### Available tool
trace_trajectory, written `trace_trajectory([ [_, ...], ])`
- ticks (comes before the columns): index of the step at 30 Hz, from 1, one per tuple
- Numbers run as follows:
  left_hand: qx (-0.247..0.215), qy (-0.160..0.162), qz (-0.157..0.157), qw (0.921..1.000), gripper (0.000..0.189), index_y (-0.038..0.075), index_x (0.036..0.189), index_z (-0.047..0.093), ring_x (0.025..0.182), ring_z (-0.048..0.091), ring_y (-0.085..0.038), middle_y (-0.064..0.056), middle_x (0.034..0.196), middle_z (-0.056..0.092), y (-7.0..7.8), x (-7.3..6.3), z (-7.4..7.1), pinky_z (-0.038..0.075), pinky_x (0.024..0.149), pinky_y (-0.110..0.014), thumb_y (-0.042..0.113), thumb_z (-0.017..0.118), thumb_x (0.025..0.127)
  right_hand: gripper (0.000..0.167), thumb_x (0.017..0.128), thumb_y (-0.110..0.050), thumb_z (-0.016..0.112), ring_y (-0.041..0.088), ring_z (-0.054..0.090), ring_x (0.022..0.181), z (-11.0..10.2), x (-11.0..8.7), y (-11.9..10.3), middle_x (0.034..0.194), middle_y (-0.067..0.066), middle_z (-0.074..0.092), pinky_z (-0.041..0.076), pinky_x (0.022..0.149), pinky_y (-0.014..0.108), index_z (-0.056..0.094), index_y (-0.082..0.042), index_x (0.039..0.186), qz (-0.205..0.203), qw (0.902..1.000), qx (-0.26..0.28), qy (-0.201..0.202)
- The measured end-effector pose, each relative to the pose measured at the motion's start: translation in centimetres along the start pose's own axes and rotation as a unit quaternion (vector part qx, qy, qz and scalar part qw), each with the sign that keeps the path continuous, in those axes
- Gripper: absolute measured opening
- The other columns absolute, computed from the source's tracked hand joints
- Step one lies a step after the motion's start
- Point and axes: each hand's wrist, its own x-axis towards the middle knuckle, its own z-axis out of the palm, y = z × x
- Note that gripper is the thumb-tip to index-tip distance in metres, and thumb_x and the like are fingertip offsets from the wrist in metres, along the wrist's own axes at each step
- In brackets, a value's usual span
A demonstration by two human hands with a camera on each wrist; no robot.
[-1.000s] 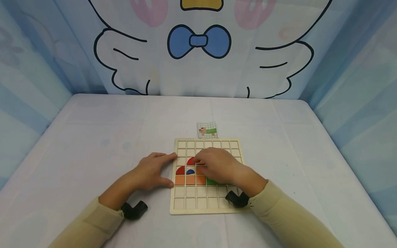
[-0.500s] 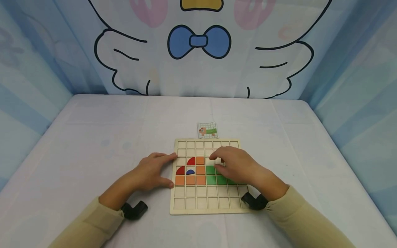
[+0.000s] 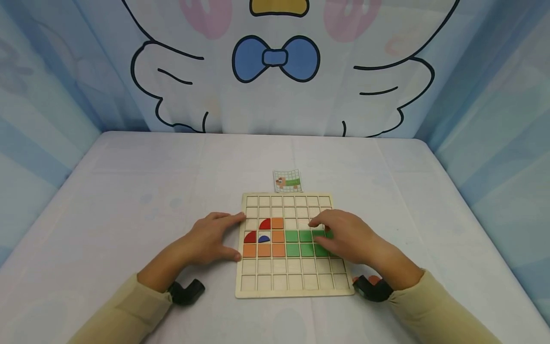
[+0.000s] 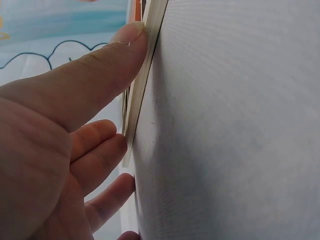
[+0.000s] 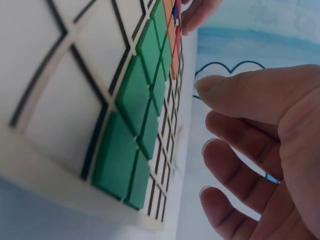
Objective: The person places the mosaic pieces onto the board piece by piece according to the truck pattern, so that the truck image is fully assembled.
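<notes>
A wooden grid board [image 3: 280, 283] lies flat on the table. Its cells hold orange square tiles [image 3: 278, 250], red quarter-round tiles [image 3: 250, 237], a white-and-blue tile [image 3: 264, 238] and two rows of green tiles [image 3: 292, 250]. My left hand [image 3: 208, 240] touches the board's left edge with thumb and fingers spread; the left wrist view shows the thumb against that edge [image 4: 145, 75]. Over the board's right side hovers my right hand [image 3: 354, 237], fingers loosely bent and apart from the thumb. In the right wrist view nothing sits between those fingers, and the green tiles [image 5: 132, 95] lie beside them.
A small picture card [image 3: 287, 181] with a grid and an orange-and-green figure lies just beyond the board. Orange-red pieces [image 3: 374, 279] show partly behind the right wrist's black camera mount [image 3: 372, 289]. A printed curtain [image 3: 275, 105] hangs behind the table.
My right hand has drawn back to the right from the red and orange tiles, uncovering an orange tile in the upper row and more green tiles. The left hand stays put.
</notes>
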Motion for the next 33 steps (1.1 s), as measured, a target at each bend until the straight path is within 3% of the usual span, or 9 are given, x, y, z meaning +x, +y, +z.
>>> trace_trajectory([
  [10,0.006,0.000,-0.003,1.0000,0.091,0.013,0.151,0.046,0.136,0.039,-0.039,-0.015,0.144,0.052,0.1,0.0,0.0,0.036,0.104,-0.061,0.038,0.089,0.075,0.034,0.083,-0.016,0.082,0.014,0.058,0.083,0.2,-2.5,1.2,0.105,0.001,0.068,0.050,0.073,0.034,0.069,-0.007,0.113,0.019,0.9997,0.004,0.013],
  [19,0.005,0.000,-0.002,1.0000,0.092,0.013,0.152,0.046,0.137,0.038,-0.038,-0.014,0.144,0.052,0.0,0.0,0.0,0.035,0.105,-0.061,0.037,0.089,0.075,0.035,0.083,-0.018,0.082,0.013,0.059,0.089,0.3,-4.5,1.9,0.111,-0.002,0.068,0.052,0.078,0.037,0.069,-0.012,0.115,0.059,0.9982,-0.002,-0.002],
  [33,0.007,-0.002,-0.001,1.0000,0.092,0.013,0.152,0.045,0.137,0.038,-0.038,-0.013,0.145,0.052,0.0,0.0,0.0,0.035,0.105,-0.061,0.037,0.089,0.075,0.035,0.081,-0.024,0.084,0.009,0.056,0.087,0.6,-7.5,2.4,0.108,-0.007,0.066,0.051,0.077,0.034,0.070,-0.015,0.112,0.060,0.9982,0.004,-0.007],
])
